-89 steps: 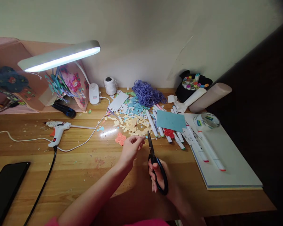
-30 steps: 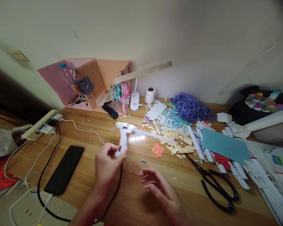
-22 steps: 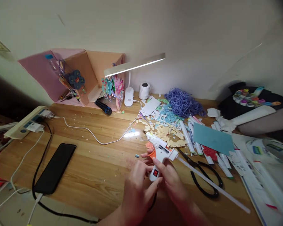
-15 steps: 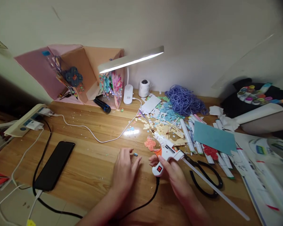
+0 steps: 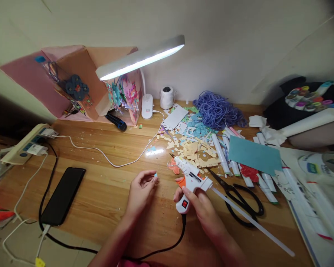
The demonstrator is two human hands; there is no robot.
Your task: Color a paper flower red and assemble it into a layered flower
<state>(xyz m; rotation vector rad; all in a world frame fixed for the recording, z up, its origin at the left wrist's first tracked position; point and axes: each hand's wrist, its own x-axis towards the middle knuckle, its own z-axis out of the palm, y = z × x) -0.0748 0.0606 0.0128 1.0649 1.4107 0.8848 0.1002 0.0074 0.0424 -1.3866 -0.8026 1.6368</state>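
Between thumb and fingers, my left hand [image 5: 141,189] pinches a small light-blue piece [image 5: 156,175] just above the wooden table. My right hand [image 5: 196,200] is wrapped round the handle of a white hot glue gun [image 5: 193,178] with an orange trigger and a red switch. The gun's nozzle points up and left, and a long clear glue stick [image 5: 253,221] sticks out of its back. Beside the nozzle lies an orange paper flower [image 5: 173,167], partly hidden by the gun. Black-handled scissors [image 5: 239,198] rest right of my right hand.
Paper scraps [image 5: 197,146], purple yarn [image 5: 218,109], markers [image 5: 220,154] and a teal sheet [image 5: 254,154] lie at the right. A lit lamp [image 5: 144,59] stands behind, near an open box [image 5: 83,74]. A phone [image 5: 63,195], power strip [image 5: 30,142] and cables are at the left.
My left hand has closed on the small blue piece and lifted it from the table. My right hand still holds the glue gun. The camera view has shifted slightly.
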